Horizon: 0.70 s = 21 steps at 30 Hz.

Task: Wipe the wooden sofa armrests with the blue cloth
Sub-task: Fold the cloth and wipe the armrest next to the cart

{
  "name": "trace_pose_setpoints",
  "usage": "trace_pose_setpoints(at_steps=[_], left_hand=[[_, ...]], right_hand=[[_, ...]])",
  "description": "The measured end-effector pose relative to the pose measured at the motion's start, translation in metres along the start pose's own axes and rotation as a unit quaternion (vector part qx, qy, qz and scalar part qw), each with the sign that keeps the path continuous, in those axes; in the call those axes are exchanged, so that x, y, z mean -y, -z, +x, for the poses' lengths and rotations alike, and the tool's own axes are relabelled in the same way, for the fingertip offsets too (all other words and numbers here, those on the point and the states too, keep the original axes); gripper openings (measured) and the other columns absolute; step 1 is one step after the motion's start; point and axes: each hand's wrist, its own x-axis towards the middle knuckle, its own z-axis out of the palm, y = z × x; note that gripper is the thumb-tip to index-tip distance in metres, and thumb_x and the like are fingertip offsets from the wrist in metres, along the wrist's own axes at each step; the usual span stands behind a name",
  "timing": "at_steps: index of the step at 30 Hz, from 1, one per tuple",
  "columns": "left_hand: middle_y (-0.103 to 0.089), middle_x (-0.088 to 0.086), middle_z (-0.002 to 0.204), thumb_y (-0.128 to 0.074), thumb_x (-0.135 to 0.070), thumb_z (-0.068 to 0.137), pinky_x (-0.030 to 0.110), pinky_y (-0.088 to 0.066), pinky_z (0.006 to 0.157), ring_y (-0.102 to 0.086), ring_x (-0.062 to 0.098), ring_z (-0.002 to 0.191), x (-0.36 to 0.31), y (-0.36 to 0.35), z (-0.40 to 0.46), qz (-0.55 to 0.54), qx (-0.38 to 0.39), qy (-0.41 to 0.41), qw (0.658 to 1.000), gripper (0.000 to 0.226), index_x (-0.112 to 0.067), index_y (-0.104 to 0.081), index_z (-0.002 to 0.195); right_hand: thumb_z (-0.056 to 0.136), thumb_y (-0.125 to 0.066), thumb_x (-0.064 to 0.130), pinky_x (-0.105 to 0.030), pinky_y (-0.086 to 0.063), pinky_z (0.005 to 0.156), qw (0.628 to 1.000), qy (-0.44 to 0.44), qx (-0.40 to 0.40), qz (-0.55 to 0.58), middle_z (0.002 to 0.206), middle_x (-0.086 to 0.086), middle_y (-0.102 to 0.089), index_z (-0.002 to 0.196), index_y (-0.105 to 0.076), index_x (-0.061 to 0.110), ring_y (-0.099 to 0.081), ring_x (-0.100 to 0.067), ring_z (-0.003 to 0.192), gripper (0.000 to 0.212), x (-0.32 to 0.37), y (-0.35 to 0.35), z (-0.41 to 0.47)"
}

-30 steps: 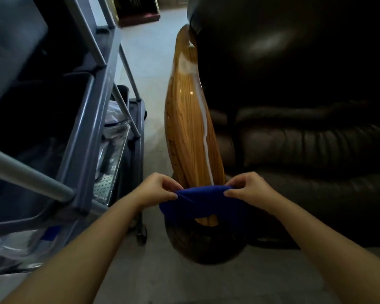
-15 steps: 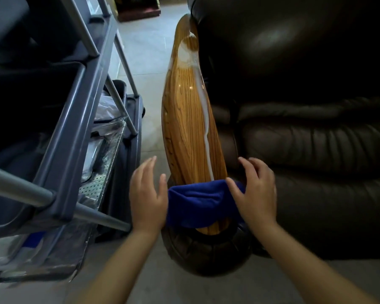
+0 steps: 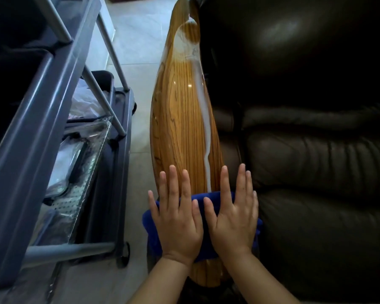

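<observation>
Glossy wooden armrest [image 3: 180, 119] w/ a pale streak runs away from me, dark leather sofa [image 3: 305, 150] at right, grey cart [image 3: 53, 110] at left on a pale tiled floor [image 3: 132, 40]. Blue cloth [image 3: 206, 200] lies across the armrest's near end. My left hand [image 3: 177, 218] & right hand [image 3: 233, 216] now press flat on it, fingers spread; half a sec ago they only flanked it.

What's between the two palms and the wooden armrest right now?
In the head view, the blue cloth lies draped across the wooden armrest, with the left hand and right hand pressed flat on it.
</observation>
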Motion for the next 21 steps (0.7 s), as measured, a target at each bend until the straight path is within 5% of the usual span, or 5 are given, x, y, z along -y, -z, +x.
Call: trace_pose_setpoints(at_steps=[6, 10, 13, 16, 21], left_hand=[[-0.007, 0.003, 0.156, -0.021, -0.031, 0.095, 0.051, -0.008, 0.115, -0.004, 0.019, 0.145, 0.0, 0.005, 0.079, 0.014, -0.022, 0.004, 1.0, 0.054, -0.019, -0.008, 0.147], [-0.009, 0.005, 0.158, -0.023, -0.031, 0.095, 0.055, -0.009, 0.115, -0.006, 0.022, 0.145, -0.003, 0.012, 0.133, 0.03, -0.018, 0.001, 0.999, 0.055, -0.02, -0.008, 0.147], [0.001, 0.008, 0.158, -0.027, -0.034, 0.096, 0.058, 0.003, 0.113, 0.004, 0.023, 0.145, -0.007, 0.03, 0.148, -0.014, -0.027, 0.01, 0.999, 0.058, -0.02, -0.003, 0.147], [0.012, 0.006, 0.157, -0.03, -0.036, 0.095, 0.05, 0.017, 0.11, 0.016, 0.02, 0.143, -0.001, 0.046, 0.111, -0.065, -0.06, 0.005, 0.996, 0.06, -0.025, -0.001, 0.147], [0.032, -0.012, 0.148, -0.023, -0.04, 0.094, 0.046, 0.004, 0.117, 0.033, 0.007, 0.136, 0.018, 0.046, 0.077, -0.006, 0.179, -0.049, 0.983, 0.058, -0.041, 0.014, 0.139]], right_hand=[[0.088, -0.027, 0.055, -0.054, -0.025, 0.11, 0.997, 0.036, -0.033, 0.061, 0.157, -0.012, -0.008, 0.144, 0.0, 0.033, -0.01, -0.027, 0.143, 0.067, 0.021, 0.003, 0.078], [0.09, -0.029, 0.056, -0.056, -0.012, 0.113, 0.998, 0.039, -0.005, 0.038, 0.158, -0.01, 0.005, 0.145, 0.003, 0.034, 0.003, -0.025, 0.144, 0.068, 0.038, 0.008, 0.126], [0.092, -0.028, 0.056, -0.06, 0.004, 0.111, 0.996, 0.053, 0.008, 0.069, 0.156, -0.005, 0.018, 0.143, 0.009, 0.038, 0.017, -0.02, 0.142, 0.066, 0.043, 0.028, 0.141], [0.094, -0.031, 0.048, -0.055, -0.001, 0.112, 0.988, 0.077, -0.081, 0.108, 0.157, 0.001, 0.012, 0.144, -0.001, 0.041, 0.013, -0.018, 0.143, 0.058, 0.03, 0.045, 0.106], [0.096, -0.035, 0.037, -0.049, -0.011, 0.117, 0.981, 0.129, 0.139, 0.044, 0.148, 0.016, 0.031, 0.136, 0.012, 0.05, 0.03, -0.009, 0.137, 0.063, 0.013, 0.03, 0.073]])
